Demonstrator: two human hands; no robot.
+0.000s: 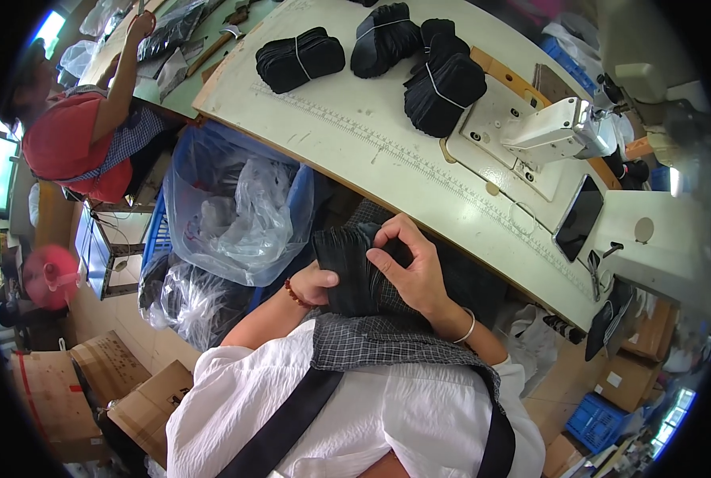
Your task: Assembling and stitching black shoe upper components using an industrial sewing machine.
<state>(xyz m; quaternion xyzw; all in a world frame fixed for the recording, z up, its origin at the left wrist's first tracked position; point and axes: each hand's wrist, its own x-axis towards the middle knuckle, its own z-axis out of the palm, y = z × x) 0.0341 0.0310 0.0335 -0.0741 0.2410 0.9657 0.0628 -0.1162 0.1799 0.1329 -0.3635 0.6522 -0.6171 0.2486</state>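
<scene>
A thick stack of thin black fabric pieces (346,275) is held over my lap, in front of the table edge. My left hand (316,284) grips its left side, thumb across the near face. At the upper right edge of the stack, my right hand (410,267) has thumb and index finger curled close together on the layers. How many layers those fingertips hold is too small to tell. On the table lie similar banded black bundles: one at the left (300,60), one at the middle (385,40), and more beside the sewing machine (445,88).
A white sewing machine (551,131) and a dark phone (580,217) are on the white table (355,131). Below its left edge stands a blue bin lined with clear plastic (240,211). Cartons (112,366) stand lower left. Another person in red (76,143) works at the green table.
</scene>
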